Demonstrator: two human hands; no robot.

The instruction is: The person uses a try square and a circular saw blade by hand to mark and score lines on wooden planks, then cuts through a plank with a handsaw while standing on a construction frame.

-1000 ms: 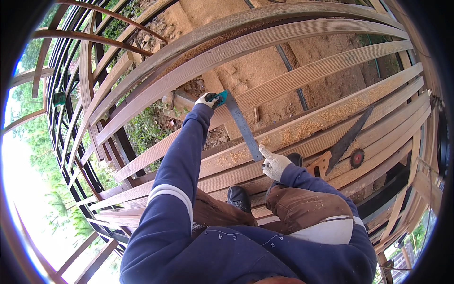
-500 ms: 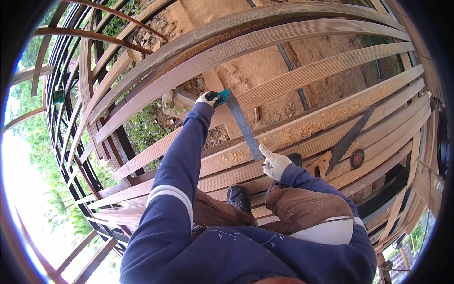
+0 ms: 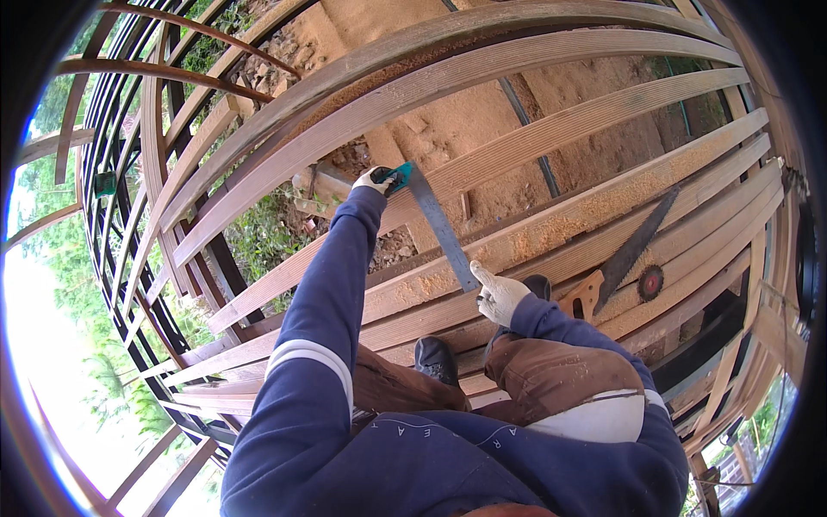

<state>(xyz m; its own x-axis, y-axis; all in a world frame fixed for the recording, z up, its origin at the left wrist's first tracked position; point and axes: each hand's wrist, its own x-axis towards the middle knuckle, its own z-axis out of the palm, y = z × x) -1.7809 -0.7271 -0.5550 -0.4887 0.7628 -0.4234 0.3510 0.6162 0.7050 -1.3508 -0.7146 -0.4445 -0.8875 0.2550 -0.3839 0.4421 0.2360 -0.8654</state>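
Note:
My gloved left hand (image 3: 372,178), fingers wrapped round, grips the teal handle of a flat steel-bladed tool (image 3: 441,226). Its long straight blade slants across the gaps and wooden boards towards me; whether it is a saw or a square I cannot tell. At the near end of that blade is my gloved right hand (image 3: 501,297), thumb stretched out beside the tip and the other fingers curled. Anything inside those fingers is hidden. To the right of this hand, a handsaw (image 3: 624,254) with a wooden handle lies on the boards, near a round red-and-dark disc (image 3: 650,283).
Long grooved boards (image 3: 594,108) run crosswise with gaps between them, and sawdust (image 3: 543,241) covers parts. Through the gaps show brown ground and green plants. My shoes (image 3: 437,360) stand on the near boards. Dark railings (image 3: 116,250) curve along the left.
The view has shifted very slightly. Both hands and the bladed tool keep almost the same pose.

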